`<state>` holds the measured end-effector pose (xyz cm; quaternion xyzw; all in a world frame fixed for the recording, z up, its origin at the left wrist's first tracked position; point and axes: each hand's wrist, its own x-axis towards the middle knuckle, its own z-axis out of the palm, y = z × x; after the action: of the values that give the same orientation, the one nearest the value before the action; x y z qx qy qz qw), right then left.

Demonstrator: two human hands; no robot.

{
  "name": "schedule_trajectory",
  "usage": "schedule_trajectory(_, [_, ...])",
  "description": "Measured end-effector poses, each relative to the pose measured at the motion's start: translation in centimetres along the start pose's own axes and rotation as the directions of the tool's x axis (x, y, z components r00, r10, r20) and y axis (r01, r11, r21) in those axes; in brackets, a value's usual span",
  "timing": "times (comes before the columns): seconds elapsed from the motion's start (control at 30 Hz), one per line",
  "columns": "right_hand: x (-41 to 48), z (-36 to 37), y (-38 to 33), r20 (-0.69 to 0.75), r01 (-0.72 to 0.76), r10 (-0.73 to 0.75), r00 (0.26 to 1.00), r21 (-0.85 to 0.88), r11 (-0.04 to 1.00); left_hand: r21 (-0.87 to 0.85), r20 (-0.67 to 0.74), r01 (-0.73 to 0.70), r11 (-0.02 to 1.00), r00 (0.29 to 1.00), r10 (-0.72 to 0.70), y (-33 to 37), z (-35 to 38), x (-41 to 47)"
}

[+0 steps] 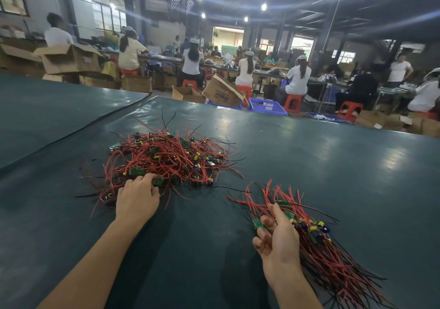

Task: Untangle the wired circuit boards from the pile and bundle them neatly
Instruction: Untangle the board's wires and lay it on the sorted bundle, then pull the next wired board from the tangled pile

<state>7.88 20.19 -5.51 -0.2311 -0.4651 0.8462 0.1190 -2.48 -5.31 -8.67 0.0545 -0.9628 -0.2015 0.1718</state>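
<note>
A tangled pile (171,158) of small green circuit boards with red and black wires lies on the dark green table (309,165), left of centre. My left hand (138,196) reaches into the pile's near edge, fingertips curled on a green board there. My right hand (278,237) grips a bundle (316,244) of aligned boards whose wires fan out forward and back along the table at the right; the thumb presses on the top boards, and the palm hides part of the bundle.
The table cover has a seam (100,120) running diagonally at the far left. Beyond the far table edge stand cardboard boxes (221,94), blue crates (266,106), red stools and several seated workers at long benches.
</note>
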Motion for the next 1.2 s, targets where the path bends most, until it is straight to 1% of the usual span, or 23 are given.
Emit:
schedule_trajectory(0.17, [0.0,0.0,-0.1,-0.01,0.006,-0.006,1.0,-0.015,1.0,0.01,0.019,0.027,1.0,0.999,-0.027,-0.3,-0.1,0.4])
schedule_trajectory(0.27, [0.1,-0.1,-0.2,-0.016,0.012,-0.012,1.0,-0.02,1.0,-0.01,0.029,0.02,1.0,0.999,-0.02,-0.6,-0.3,0.4])
schedule_trajectory(0.37, [0.1,-0.1,-0.2,-0.013,0.013,-0.014,1.0,-0.024,1.0,-0.023,-0.002,0.003,1.0,1.0,-0.003,-0.3,-0.1,0.2])
schedule_trajectory(0.43, [0.1,-0.1,-0.2,-0.012,0.013,-0.013,1.0,-0.023,1.0,-0.05,-0.052,-0.016,0.999,0.999,0.013,0.0,0.1,0.1])
schedule_trajectory(0.47, [0.2,0.0,-0.2,-0.011,0.012,-0.012,1.0,-0.021,1.0,-0.09,-0.089,-0.027,0.996,0.996,0.019,0.3,0.2,0.0])
schedule_trajectory(0.5, [0.2,0.0,-0.2,-0.011,0.012,-0.012,1.0,-0.017,1.0,-0.165,-0.129,-0.038,0.986,0.992,0.017,0.7,0.2,-0.1])
schedule_trajectory(0.57, [0.3,0.0,-0.2,-0.009,0.014,-0.014,1.0,-0.008,1.0,-0.359,-0.188,-0.088,0.929,0.982,0.02,1.7,0.3,-0.6])
schedule_trajectory(0.6, [0.3,0.0,-0.2,-0.009,0.015,-0.015,1.0,-0.007,1.0,-0.424,-0.2,-0.122,0.897,0.979,0.039,2.4,0.3,-1.0])
schedule_trajectory(0.67, [0.3,0.0,-0.2,-0.004,0.019,-0.019,1.0,-0.012,1.0,-0.489,-0.202,-0.174,0.855,0.976,0.083,3.7,0.3,-1.9])
schedule_trajectory(0.77, [0.4,-0.2,-0.1,0.009,0.029,-0.029,1.0,-0.022,0.999,-0.525,-0.247,-0.275,0.806,0.955,0.165,5.6,0.2,-3.0])
schedule_trajectory(0.87, [0.5,-0.3,-0.1,0.034,0.029,-0.028,0.999,-0.051,0.998,-0.5,-0.337,-0.412,0.762,0.903,0.267,7.5,0.1,-4.3])
schedule_trajectory(0.9, [0.5,-0.3,-0.1,0.051,0.023,-0.019,0.999,-0.085,0.996,-0.498,-0.363,-0.467,0.731,0.878,0.313,8.0,0.0,-4.7])
schedule_trajectory(0.97, [0.4,-0.1,0.1,0.112,0.0,0.022,0.994,-0.191,0.982,-0.512,-0.403,-0.587,0.627,0.809,0.428,8.7,-0.1,-5.4])
schedule_trajectory(1.03, [0.1,0.1,0.4,0.189,-0.046,0.103,0.977,-0.283,0.958,-0.515,-0.423,-0.681,0.521,0.73,0.536,9.1,-0.1,-5.8])
schedule_trajectory(1.1, [-0.3,0.4,0.7,0.247,-0.075,0.164,0.955,-0.331,0.941,-0.521,-0.422,-0.724,0.452,0.679,0.6,9.4,0.0,-6.2])
schedule_trajectory(1.2, [-0.5,0.5,0.7,0.296,-0.061,0.166,0.941,-0.333,0.941,-0.5,-0.399,-0.772,0.392,0.607,0.687,9.8,0.4,-6.8])
